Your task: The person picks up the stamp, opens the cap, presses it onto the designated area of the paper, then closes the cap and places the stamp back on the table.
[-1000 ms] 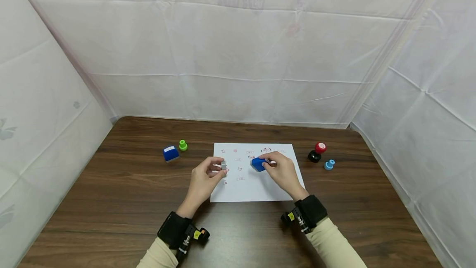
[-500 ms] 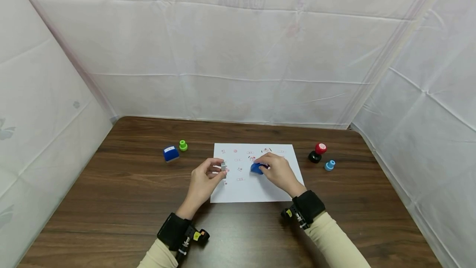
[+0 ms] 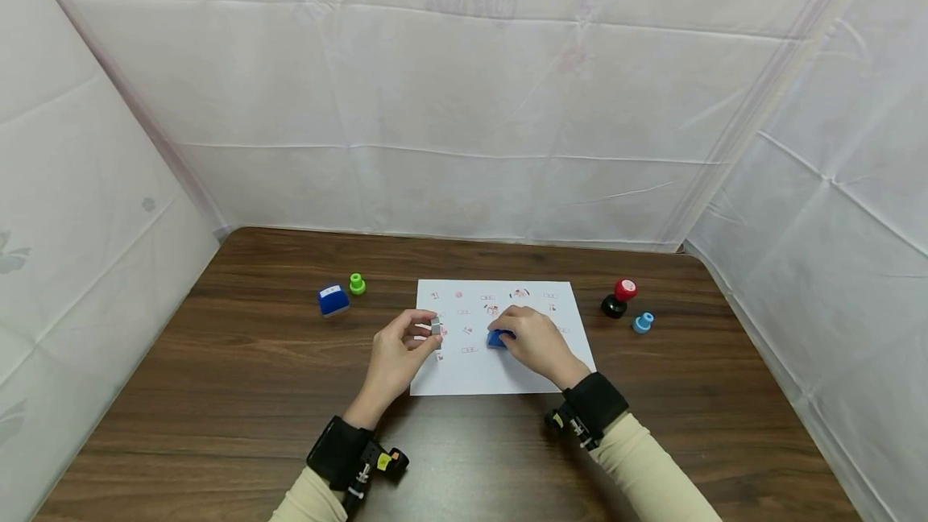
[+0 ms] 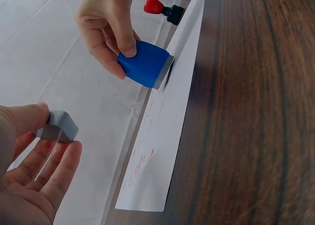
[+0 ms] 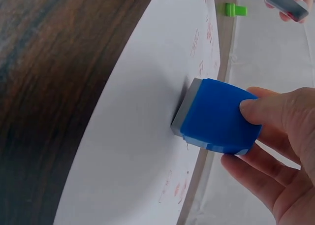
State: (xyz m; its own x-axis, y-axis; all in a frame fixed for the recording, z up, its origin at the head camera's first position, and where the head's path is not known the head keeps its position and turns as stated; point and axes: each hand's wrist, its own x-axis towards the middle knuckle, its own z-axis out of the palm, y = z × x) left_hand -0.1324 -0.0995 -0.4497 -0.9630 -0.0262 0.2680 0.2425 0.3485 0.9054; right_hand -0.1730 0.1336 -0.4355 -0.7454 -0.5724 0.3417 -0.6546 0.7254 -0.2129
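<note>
My right hand [image 3: 538, 342] pinches a blue self-inking stamp [image 5: 219, 117] between thumb and fingers. Its grey base faces down at the white sheet [image 3: 453, 373], very close to it. A dark shadow lies along that base, and I cannot tell whether it touches the paper. Over the sheet's left side, my left hand [image 3: 397, 347] holds a small grey stamp cap [image 4: 60, 126] by its edges, thumb on one side and fingertips on the other. Several small red prints cover the upper and left parts of the sheet.
Left of the sheet stand another blue stamp [image 3: 333, 300] and a small green stamp [image 3: 358, 283]. To the right are a red-and-black stamp [image 3: 619, 297] and a small light-blue stamp [image 3: 642, 322]. White sheeting [image 3: 464, 103] surrounds the brown wooden table [image 3: 239, 361].
My right hand has lowered the blue stamp toward the paper, moving slightly nearer to me and turning it more upright. The left hand with the grey cap has stayed almost still.
</note>
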